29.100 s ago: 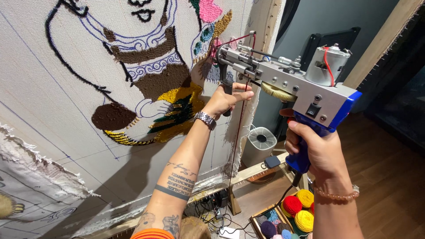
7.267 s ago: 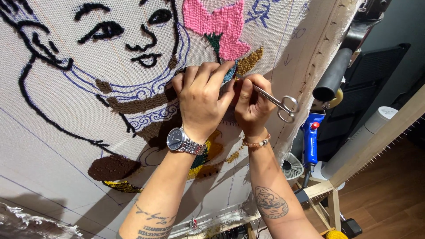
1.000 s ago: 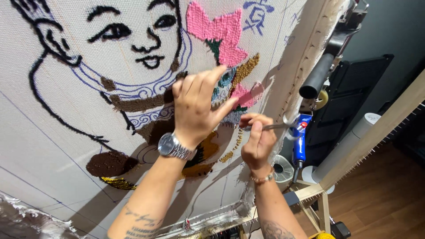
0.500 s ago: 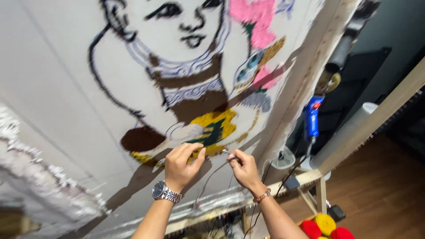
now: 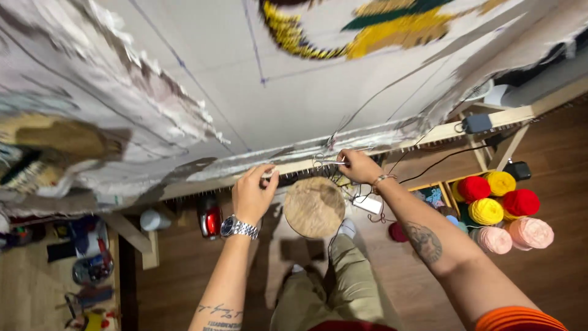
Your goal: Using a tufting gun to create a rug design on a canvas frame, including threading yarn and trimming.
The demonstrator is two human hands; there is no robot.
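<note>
Head view: small scissors (image 5: 324, 162) are being gripped in the closed right hand (image 5: 360, 165) at the frame's lower rail (image 5: 184, 187), while a thin yarn strand (image 5: 268, 174), probably limp and light, is being pinched by the left hand (image 5: 254, 195). Scissors are likely best held by the loops.

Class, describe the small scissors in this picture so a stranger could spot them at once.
Start at the big white cloth stretched on the wooden frame and follow its lower edge to the middle. There the right hand holds the scissors, just above the round wooden stool. They are the only thin, silvery metal thing there, unlike the soft bright yarn balls lower right.
</note>
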